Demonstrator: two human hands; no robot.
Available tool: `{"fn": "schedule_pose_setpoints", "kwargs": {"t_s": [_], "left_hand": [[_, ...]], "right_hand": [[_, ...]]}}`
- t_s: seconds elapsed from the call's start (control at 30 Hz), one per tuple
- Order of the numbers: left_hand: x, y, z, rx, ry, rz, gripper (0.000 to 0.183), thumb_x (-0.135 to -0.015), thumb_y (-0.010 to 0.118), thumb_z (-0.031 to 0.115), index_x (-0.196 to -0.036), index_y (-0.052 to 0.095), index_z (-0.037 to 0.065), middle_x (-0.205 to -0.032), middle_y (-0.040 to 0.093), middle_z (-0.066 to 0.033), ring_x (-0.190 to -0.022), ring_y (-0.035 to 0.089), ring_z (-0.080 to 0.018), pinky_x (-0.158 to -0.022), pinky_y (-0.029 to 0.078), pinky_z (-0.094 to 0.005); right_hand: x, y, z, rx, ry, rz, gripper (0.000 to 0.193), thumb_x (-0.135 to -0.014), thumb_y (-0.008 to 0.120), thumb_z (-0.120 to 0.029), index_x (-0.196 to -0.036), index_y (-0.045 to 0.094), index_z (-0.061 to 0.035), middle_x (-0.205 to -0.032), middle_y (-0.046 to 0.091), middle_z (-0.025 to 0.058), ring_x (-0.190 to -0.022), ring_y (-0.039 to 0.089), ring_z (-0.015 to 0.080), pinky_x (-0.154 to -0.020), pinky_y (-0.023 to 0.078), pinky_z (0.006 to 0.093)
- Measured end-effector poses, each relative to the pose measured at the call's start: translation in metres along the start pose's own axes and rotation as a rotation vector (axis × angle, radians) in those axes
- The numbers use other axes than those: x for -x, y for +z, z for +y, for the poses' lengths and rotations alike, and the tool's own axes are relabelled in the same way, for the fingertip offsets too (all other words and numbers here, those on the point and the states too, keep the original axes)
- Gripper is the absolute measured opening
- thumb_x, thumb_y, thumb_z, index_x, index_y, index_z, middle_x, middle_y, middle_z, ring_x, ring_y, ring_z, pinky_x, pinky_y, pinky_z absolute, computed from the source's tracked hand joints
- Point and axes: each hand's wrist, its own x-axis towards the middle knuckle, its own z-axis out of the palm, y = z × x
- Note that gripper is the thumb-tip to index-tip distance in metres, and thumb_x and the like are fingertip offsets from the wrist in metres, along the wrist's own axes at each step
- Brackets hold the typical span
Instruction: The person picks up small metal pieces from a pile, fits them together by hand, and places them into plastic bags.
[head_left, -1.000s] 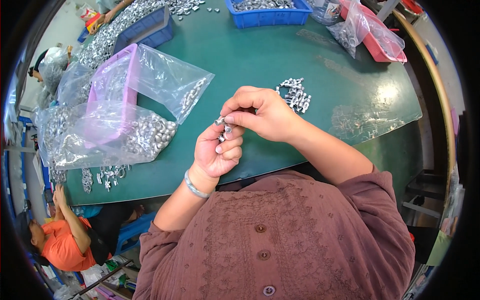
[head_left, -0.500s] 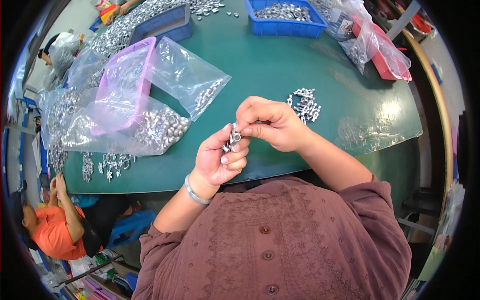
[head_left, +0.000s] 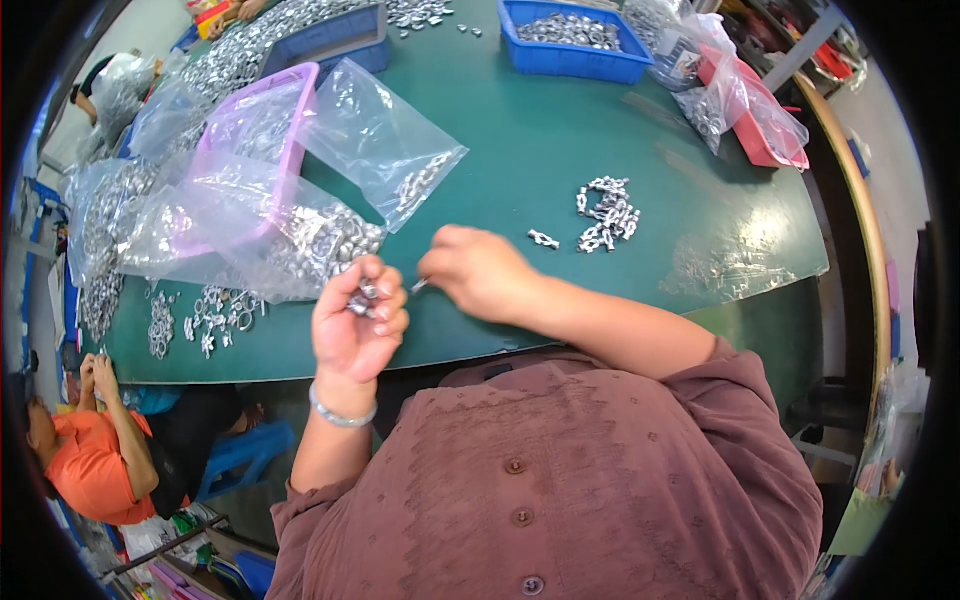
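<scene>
My left hand (head_left: 350, 330), a bracelet on its wrist, is raised at the table's near edge, its fingers curled round several small silver metal pieces (head_left: 364, 297). To its right, my right hand (head_left: 480, 275) pinches a small silver metal part (head_left: 419, 286) at its fingertips; most of that part is hidden. One short linked silver piece (head_left: 543, 239) lies alone on the green table, beyond the right hand. Beside it, a small heap of similar linked pieces (head_left: 612, 215) is spread out. A clear bag full of silver rings and fittings (head_left: 335, 240) lies just beyond my left hand.
A purple basket (head_left: 300, 120) stands among clear bags on the left. Blue bins (head_left: 575, 62) and a red bin (head_left: 765, 140) stand farther off. Loose silver parts (head_left: 225, 312) lie near the left edge, where a person in an orange shirt (head_left: 95, 465) sits.
My hands have drawn apart and moved left, the left one toward the bag. A linked silver piece now lies on the table beside the heap.
</scene>
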Motion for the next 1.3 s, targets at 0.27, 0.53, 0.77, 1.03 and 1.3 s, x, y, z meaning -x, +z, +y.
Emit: {"fn": "schedule_pose_setpoints", "kwargs": {"t_s": [0.27, 0.53, 0.77, 1.03, 1.3], "left_hand": [[0.014, -0.012, 0.002, -0.219, 0.121, 0.162, 0.020, -0.084, 0.047, 0.007, -0.102, 0.051, 0.001, -0.093, 0.059, -0.0128, -0.081, 0.059, -0.0213, -0.067, 0.049, -0.0291], [-0.018, 0.017, -0.033, -0.400, -0.022, 0.225, 0.025, -0.084, 0.048, 0.003, -0.108, 0.049, 0.000, -0.091, 0.059, -0.0108, -0.073, 0.058, -0.0152, -0.065, 0.049, -0.0254], [-0.044, 0.016, -0.072, -0.711, -0.043, 0.178, 0.026, -0.083, 0.056, 0.008, -0.108, 0.051, 0.001, -0.077, 0.055, -0.0038, -0.054, 0.042, -0.0052, -0.048, 0.034, -0.0171], [-0.059, 0.034, -0.087, -1.145, 0.328, -0.050, 0.027, -0.078, 0.063, 0.004, -0.104, 0.055, 0.002, -0.074, 0.053, 0.0028, -0.063, 0.044, -0.0031, -0.056, 0.036, -0.0152], [-0.071, 0.043, -0.087, -0.975, 0.232, 0.054, 0.016, -0.081, 0.060, 0.008, -0.095, 0.058, 0.003, -0.073, 0.052, 0.0004, -0.057, 0.042, -0.0045, -0.051, 0.034, -0.0176]], "right_hand": [[0.001, -0.009, -0.003, 0.176, -0.005, -0.040, 0.017, -0.069, 0.060, -0.009, -0.085, 0.058, -0.0043, -0.082, 0.055, 0.0112, -0.079, 0.054, 0.0298, -0.071, 0.044, 0.0391], [0.063, -0.066, 0.041, 0.546, 0.242, -0.006, 0.008, -0.070, 0.061, -0.013, -0.071, 0.060, -0.0050, -0.076, 0.051, 0.0080, -0.081, 0.049, 0.0254, -0.069, 0.040, 0.0360], [0.066, -0.067, 0.039, -0.131, 0.329, 0.196, 0.004, -0.072, 0.061, -0.002, -0.073, 0.057, -0.0030, -0.077, 0.053, 0.0049, -0.073, 0.052, 0.0160, -0.066, 0.041, 0.0278], [0.069, -0.068, 0.031, -1.124, 0.412, 0.254, 0.005, -0.079, 0.059, -0.002, -0.083, 0.056, -0.0021, -0.081, 0.053, -0.0015, -0.075, 0.049, 0.0054, -0.067, 0.041, 0.0202], [0.070, -0.076, 0.029, -1.123, 0.446, 0.250, 0.007, -0.082, 0.058, -0.006, -0.086, 0.058, -0.0005, -0.079, 0.054, -0.0018, -0.072, 0.049, 0.0041, -0.065, 0.041, 0.0192]]}}
